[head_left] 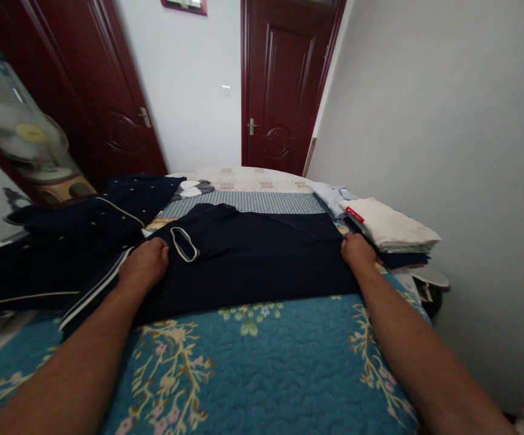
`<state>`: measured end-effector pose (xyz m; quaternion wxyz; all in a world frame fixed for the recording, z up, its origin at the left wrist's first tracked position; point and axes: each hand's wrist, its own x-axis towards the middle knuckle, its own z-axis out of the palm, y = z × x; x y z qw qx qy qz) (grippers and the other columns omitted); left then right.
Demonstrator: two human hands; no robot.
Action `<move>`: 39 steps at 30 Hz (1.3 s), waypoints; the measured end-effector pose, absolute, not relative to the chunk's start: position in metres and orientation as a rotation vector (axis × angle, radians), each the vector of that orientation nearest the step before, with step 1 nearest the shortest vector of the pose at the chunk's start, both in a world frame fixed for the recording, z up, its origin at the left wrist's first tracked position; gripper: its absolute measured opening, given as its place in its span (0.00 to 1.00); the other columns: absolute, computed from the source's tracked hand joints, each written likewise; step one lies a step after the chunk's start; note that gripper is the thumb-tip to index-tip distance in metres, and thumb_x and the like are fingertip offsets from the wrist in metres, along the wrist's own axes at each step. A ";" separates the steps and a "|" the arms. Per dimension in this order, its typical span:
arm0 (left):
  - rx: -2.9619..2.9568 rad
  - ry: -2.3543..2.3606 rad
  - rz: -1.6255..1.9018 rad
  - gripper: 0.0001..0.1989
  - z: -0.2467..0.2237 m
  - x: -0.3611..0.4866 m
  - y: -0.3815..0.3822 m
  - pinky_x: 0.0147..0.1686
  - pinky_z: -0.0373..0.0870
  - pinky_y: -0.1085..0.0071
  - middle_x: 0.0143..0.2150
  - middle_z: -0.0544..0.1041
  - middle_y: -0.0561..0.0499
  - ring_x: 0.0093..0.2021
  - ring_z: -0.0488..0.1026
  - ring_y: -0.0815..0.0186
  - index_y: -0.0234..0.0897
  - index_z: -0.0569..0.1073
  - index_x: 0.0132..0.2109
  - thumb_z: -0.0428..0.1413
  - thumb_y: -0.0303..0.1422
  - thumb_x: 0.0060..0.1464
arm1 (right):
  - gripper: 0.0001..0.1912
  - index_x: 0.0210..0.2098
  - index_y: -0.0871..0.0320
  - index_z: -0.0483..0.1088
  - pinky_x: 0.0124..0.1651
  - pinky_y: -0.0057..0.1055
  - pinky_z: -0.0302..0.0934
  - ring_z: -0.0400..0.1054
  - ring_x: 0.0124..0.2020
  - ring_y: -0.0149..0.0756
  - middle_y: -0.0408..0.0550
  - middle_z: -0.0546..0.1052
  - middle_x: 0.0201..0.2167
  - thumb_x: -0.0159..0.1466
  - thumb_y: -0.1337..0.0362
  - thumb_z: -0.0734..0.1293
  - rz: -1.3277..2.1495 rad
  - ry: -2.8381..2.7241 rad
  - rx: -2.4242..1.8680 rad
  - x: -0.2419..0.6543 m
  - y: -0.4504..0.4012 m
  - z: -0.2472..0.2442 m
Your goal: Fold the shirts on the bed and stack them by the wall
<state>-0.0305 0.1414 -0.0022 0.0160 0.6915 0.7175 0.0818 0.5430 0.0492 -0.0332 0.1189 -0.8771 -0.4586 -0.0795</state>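
A dark navy shirt [262,254] lies stretched sideways across the bed, its front edge folded straight. One short sleeve with a white-striped cuff rests on top near the left end, and another white-striped edge pokes out beneath my left arm. My left hand [144,263] is closed on the shirt's left part, close to that cuff. At the opposite end, my right hand [358,249] pinches the shirt's right edge. Fingertips of both hands are partly hidden by the cloth and the backs of the hands.
A stack of folded clothes [391,226] with a cream one on top stands to the right by the wall. Dark dotted garments [80,223] lie heaped at the left. A teal floral quilt [280,368] covers the bed. Beyond it are a red-brown door [284,78] and a fan [30,130].
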 end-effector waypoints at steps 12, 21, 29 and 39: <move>2.222 2.060 0.313 0.17 -0.003 -0.030 0.129 0.54 0.73 0.58 0.57 0.80 0.41 0.57 0.78 0.50 0.42 0.75 0.56 0.50 0.41 0.66 | 0.17 0.51 0.58 0.76 0.64 0.49 0.63 0.70 0.55 0.51 0.60 0.78 0.49 0.70 0.63 0.60 -0.437 -1.871 -1.794 0.484 0.033 -0.026; 2.249 2.020 0.347 0.24 -0.010 -0.030 0.122 0.54 0.73 0.58 0.60 0.77 0.41 0.59 0.76 0.50 0.52 0.72 0.67 0.51 0.45 0.67 | 0.28 0.73 0.50 0.62 0.57 0.38 0.67 0.71 0.55 0.46 0.55 0.76 0.56 0.75 0.58 0.60 -0.056 -2.371 -1.464 0.247 0.031 0.010; 2.241 2.018 0.365 0.28 -0.014 -0.030 0.119 0.53 0.73 0.56 0.62 0.74 0.39 0.59 0.76 0.47 0.55 0.66 0.73 0.52 0.46 0.68 | 0.20 0.61 0.50 0.72 0.48 0.37 0.66 0.76 0.46 0.46 0.54 0.80 0.49 0.76 0.54 0.59 -0.020 -2.391 -1.673 0.164 0.084 0.000; 2.180 2.032 0.481 0.28 -0.010 -0.031 0.116 0.55 0.71 0.55 0.62 0.75 0.35 0.60 0.75 0.46 0.42 0.69 0.69 0.51 0.48 0.68 | 0.17 0.55 0.60 0.75 0.59 0.37 0.64 0.74 0.54 0.45 0.56 0.81 0.51 0.72 0.63 0.60 0.198 -1.765 -1.800 0.213 0.141 -0.009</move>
